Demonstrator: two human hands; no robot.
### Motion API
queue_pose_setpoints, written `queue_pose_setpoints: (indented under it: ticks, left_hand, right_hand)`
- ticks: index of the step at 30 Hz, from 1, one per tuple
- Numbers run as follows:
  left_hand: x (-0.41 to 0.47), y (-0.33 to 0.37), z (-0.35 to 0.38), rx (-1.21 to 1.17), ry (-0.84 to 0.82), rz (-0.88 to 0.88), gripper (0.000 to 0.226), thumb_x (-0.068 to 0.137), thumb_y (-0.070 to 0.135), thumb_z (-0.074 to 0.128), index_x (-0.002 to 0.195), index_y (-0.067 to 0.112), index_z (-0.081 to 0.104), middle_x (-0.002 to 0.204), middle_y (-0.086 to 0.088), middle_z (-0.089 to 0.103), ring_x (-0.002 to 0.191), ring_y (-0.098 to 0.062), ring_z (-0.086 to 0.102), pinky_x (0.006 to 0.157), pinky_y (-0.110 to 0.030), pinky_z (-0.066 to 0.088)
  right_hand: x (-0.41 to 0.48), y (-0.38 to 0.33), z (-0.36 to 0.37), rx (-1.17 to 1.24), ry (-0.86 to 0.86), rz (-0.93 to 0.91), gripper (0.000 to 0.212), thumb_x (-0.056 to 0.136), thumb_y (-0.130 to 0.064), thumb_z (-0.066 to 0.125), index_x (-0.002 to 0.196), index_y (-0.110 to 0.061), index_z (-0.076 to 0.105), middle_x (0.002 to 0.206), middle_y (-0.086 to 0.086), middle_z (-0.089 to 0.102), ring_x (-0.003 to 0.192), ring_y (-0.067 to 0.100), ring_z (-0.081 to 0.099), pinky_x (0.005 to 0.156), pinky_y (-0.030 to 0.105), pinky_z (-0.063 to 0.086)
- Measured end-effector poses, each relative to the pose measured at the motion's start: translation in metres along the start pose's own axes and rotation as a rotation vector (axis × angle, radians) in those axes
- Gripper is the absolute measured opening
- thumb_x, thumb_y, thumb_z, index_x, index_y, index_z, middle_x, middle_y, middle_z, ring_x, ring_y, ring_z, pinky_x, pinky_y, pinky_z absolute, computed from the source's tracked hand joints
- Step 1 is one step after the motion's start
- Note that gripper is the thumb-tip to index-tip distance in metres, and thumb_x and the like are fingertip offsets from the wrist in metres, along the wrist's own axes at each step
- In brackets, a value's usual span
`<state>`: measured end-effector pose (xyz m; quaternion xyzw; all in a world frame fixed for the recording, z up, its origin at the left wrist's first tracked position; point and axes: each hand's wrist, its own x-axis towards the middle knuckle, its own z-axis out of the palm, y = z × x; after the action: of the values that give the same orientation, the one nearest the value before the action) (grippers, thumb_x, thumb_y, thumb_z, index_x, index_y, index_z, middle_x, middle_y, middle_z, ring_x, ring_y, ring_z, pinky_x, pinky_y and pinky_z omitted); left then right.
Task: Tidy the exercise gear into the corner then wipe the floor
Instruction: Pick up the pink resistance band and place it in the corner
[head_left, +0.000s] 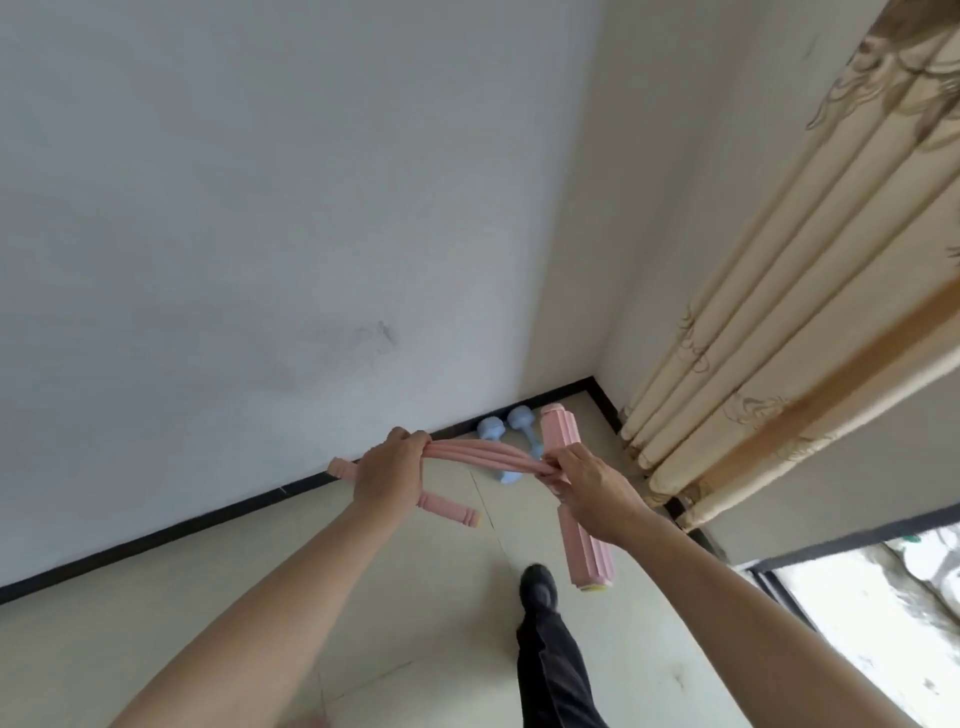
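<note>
A pink resistance-band puller hangs in the air between both my hands. My left hand (388, 470) grips its handle bar (449, 509), whose two ends stick out on either side of my fist. The pink tubes (491, 456) stretch across to my right hand (589, 491), which holds them at the pink ribbed foot bar (584, 553). That bar hangs roughly upright. Two light blue dumbbells (511, 434) lie on the floor in the corner, behind the tubes.
White walls with a black skirting board (156, 538) meet at the corner. A beige patterned curtain (789, 332) hangs on the right beside a dark-framed window (872, 608). My leg and black shoe (540, 584) stand on the pale tiled floor (260, 597).
</note>
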<state>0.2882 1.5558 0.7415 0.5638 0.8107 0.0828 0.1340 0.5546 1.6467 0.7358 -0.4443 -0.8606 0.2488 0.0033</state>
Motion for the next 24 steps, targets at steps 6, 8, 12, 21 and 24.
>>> queue_pose_setpoints:
  ticks: [6,8,12,21,24]
  left_hand:
    - [0.1,0.011,0.045,-0.145,-0.064,-0.105,0.029,0.087,0.0,0.057,0.113,0.011,0.065,0.112,-0.008,0.058,0.092,-0.028,0.062,0.076,-0.031,0.047]
    - [0.131,0.009,0.064,-0.153,-0.094,-0.099,0.027,0.084,-0.003,0.059,0.107,0.007,0.067,0.11,-0.012,0.061,0.095,-0.032,0.063,0.08,-0.035,0.05]
    - [0.179,0.004,0.101,-0.092,-0.126,-0.134,0.03,0.083,0.0,0.06,0.108,0.012,0.071,0.109,-0.009,0.064,0.097,-0.029,0.063,0.079,-0.036,0.051]
    - [0.264,-0.069,0.285,-0.077,-0.274,-0.217,0.026,0.095,0.009,0.052,0.119,0.011,0.062,0.109,-0.006,0.056,0.069,-0.014,0.048,0.065,-0.022,0.04]
    - [0.283,-0.103,0.361,-0.129,-0.277,-0.199,0.026,0.097,0.009,0.05,0.121,0.009,0.061,0.113,-0.008,0.055,0.071,-0.009,0.045,0.068,-0.011,0.036]
  right_hand:
    - [0.127,0.062,0.019,0.124,-0.158,-0.042,0.025,0.102,-0.022,0.054,0.126,-0.019,0.057,0.124,-0.001,0.056,0.108,0.024,0.059,0.09,0.037,0.048]
    - [0.162,0.077,0.029,0.128,-0.231,-0.051,0.027,0.101,-0.015,0.053,0.128,-0.018,0.055,0.126,0.0,0.055,0.109,0.025,0.06,0.091,0.037,0.048]
    - [0.215,0.109,0.06,0.158,-0.338,-0.043,0.036,0.098,-0.006,0.053,0.131,-0.018,0.055,0.13,-0.001,0.055,0.114,0.023,0.058,0.094,0.033,0.044]
    - [0.308,0.185,0.235,0.238,-0.452,0.098,0.032,0.099,-0.011,0.055,0.13,-0.018,0.055,0.126,-0.002,0.054,0.11,0.021,0.057,0.094,0.031,0.044]
    - [0.333,0.211,0.314,0.248,-0.472,0.116,0.034,0.098,-0.008,0.055,0.131,-0.015,0.055,0.127,0.001,0.053,0.112,0.023,0.057,0.093,0.031,0.043]
